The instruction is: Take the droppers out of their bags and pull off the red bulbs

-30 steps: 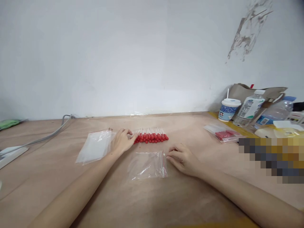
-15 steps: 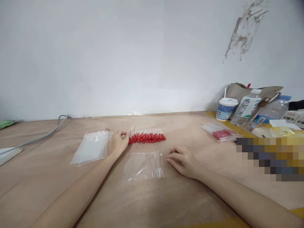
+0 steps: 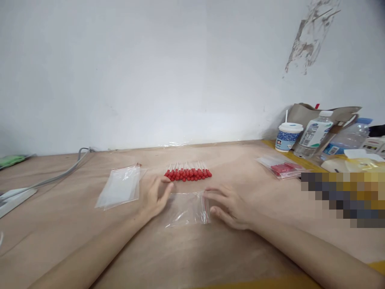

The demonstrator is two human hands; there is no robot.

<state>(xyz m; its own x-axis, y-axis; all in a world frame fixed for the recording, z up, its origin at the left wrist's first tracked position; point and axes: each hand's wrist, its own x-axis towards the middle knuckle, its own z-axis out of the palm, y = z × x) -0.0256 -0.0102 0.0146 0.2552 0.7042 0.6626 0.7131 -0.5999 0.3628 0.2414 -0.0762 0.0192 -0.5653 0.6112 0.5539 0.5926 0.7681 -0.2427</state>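
Note:
A clear zip bag with a red line along its right edge lies flat between my hands. At its upper left, my left hand is open, thumb and fingers apart, holding nothing. My right hand is open at the bag's red-lined edge. Its fingertips reach that edge; whether they press on it I cannot tell. Just beyond the bag lies a row of red-headed sticks with pale shafts pointing to the wall. Left of my left hand rests a stack of clear bags.
Filled bags with red contents lie at the right. Behind them stand a paper cup with a straw and plastic bottles. A grey cable runs along the left. The wall closes off the back.
My left hand has come away from the left end of the stick row, toward the bag, and its fingers have spread. My right hand's fingers have stretched out to the bag's edge.

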